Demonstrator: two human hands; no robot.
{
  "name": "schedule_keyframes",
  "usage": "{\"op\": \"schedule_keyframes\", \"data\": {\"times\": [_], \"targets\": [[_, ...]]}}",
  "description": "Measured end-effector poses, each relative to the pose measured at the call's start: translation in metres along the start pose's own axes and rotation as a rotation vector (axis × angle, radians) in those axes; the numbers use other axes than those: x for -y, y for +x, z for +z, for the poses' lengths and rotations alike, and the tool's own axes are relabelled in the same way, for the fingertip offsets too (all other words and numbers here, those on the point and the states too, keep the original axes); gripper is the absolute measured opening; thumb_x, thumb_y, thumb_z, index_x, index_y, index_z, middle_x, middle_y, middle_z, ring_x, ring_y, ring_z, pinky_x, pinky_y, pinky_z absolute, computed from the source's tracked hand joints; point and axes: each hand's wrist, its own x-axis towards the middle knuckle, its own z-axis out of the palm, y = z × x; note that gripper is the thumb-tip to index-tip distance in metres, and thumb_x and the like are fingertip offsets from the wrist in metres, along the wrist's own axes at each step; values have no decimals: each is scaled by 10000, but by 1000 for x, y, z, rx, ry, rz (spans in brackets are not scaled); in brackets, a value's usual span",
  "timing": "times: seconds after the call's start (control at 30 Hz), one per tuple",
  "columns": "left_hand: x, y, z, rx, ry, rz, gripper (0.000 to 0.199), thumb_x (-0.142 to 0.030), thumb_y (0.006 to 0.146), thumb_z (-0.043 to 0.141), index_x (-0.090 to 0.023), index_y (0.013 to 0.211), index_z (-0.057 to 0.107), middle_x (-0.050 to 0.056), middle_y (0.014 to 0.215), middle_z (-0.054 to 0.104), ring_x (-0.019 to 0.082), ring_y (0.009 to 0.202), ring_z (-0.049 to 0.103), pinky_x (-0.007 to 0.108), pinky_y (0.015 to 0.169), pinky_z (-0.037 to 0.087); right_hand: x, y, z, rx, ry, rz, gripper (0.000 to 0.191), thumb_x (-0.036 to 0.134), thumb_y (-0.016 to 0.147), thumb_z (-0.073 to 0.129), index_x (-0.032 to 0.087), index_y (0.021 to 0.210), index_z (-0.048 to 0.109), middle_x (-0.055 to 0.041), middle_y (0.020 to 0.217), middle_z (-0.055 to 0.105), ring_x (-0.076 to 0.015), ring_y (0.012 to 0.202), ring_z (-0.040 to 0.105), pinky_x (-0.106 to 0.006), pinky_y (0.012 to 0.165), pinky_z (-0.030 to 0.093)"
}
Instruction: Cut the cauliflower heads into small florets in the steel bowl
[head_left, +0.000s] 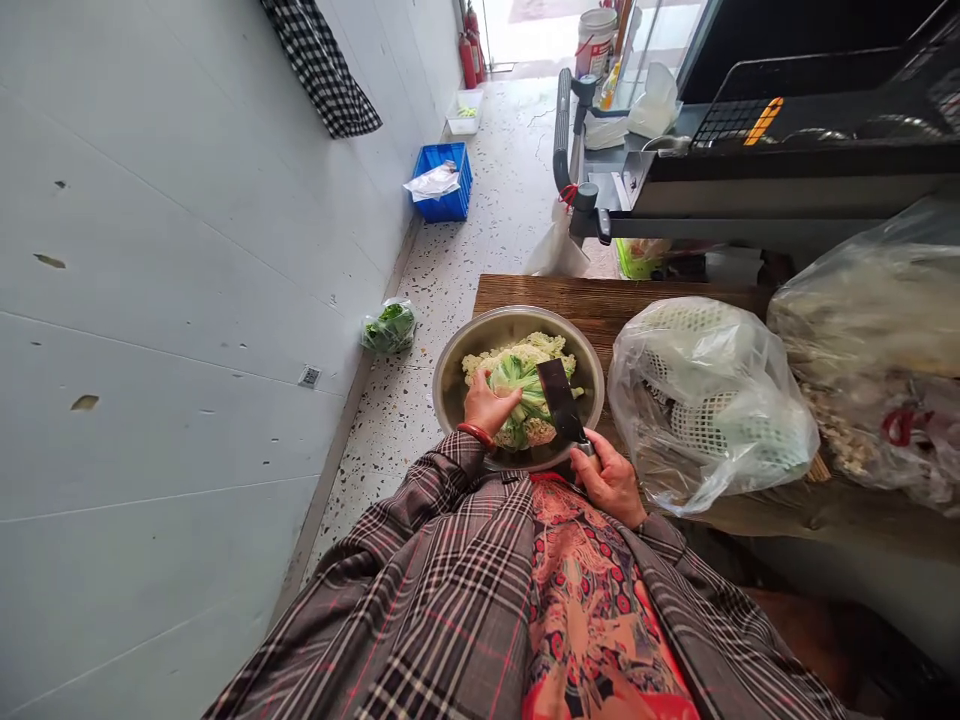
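Observation:
A round metal bowl [592, 405] sits at the left end of a wooden table and holds pale cauliflower pieces [547, 347]. Over the bowl, my left hand [487, 407] grips a cauliflower [517, 375] whose green stems face up. The fingers wrap round its left side, partly hidden by it. My right hand [611, 480] is closed round the handle of a dark-bladed cleaver [559, 398]. The blade points up and to the left, over the right part of the bowl, close beside the green stems. Whether it touches them I cannot tell.
On the wooden table [547, 293], a clear bag with white mesh items [712, 400] stands right of the bowl, with another filled bag [877, 350] beyond. A greens bag [390, 327] and blue crate [442, 205] are on the floor by the wall. A dark counter [765, 195] is behind.

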Motion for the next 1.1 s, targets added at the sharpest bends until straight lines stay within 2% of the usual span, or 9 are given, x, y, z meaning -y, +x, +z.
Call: {"op": "schedule_keyframes", "data": {"times": [0.17, 0.27, 0.33, 0.47, 0.53, 0.63, 0.8, 1.1], "targets": [[-2, 20, -10, 21, 52, -150, 502, -490, 695, 703, -192, 1059, 526, 68, 932, 677, 218, 872, 651, 322, 791, 478, -2, -6, 5, 65, -43, -28, 458, 463, 889, 479, 150, 1211, 570, 5, 646, 667, -161, 575, 638, -270, 632, 491], [1, 26, -17, 74, 70, -171, 493, -502, 728, 670, -189, 1075, 510, 66, 912, 666, 219, 856, 651, 331, 772, 488, -4, -6, 10, 28, -38, -3, 485, 475, 887, 474, 129, 1213, 567, -14, 677, 679, -161, 572, 641, -268, 632, 499], [4, 25, -19, 114, 97, -91, 532, -517, 731, 668, -189, 1112, 493, 68, 935, 653, 225, 878, 647, 344, 788, 493, -5, -5, 13, -16, -25, 43, 510, 486, 888, 471, 117, 1231, 554, -16, 671, 675, -158, 554, 637, -270, 629, 504], [9, 21, -22, 161, 188, 204, 589, -511, 721, 693, -177, 1161, 490, 109, 1097, 590, 252, 1030, 601, 387, 897, 479, -4, -5, 16, -70, 25, 139, 554, 516, 879, 480, 106, 1246, 540, -13, 651, 664, -153, 519, 624, -260, 561, 497], [12, 23, -23, 182, 211, 301, 589, -480, 724, 703, -169, 1178, 493, 121, 1147, 560, 261, 1085, 570, 407, 941, 465, -3, -6, 17, -91, 51, 180, 567, 527, 872, 489, 106, 1247, 539, -9, 646, 657, -146, 495, 609, -253, 525, 488], [16, 26, -23, 214, 208, 362, 660, -463, 711, 726, -177, 1246, 466, 118, 1174, 548, 270, 1128, 545, 426, 982, 447, -2, -9, 20, -128, 91, 224, 562, 541, 867, 503, 117, 1233, 547, -5, 668, 653, -128, 471, 588, -244, 502, 482], [16, 25, -16, 217, 248, 450, 953, -540, 641, 767, -139, 1392, 337, 171, 1254, 506, 329, 1199, 497, 468, 1009, 421, 1, -8, 31, -207, 125, 277, 583, 565, 858, 521, 128, 1243, 545, -4, 662, 651, -127, 475, 586, -236, 478, 480], [12, 34, -10, 266, 155, 617, 878, -393, 672, 786, -132, 1392, 356, 159, 1195, 542, 313, 1127, 532, 473, 984, 452, 12, 3, 39, -274, 87, 288, 610, 557, 847, 544, 122, 1274, 541, -7, 635, 654, -131, 482, 584, -236, 482, 484]]}}
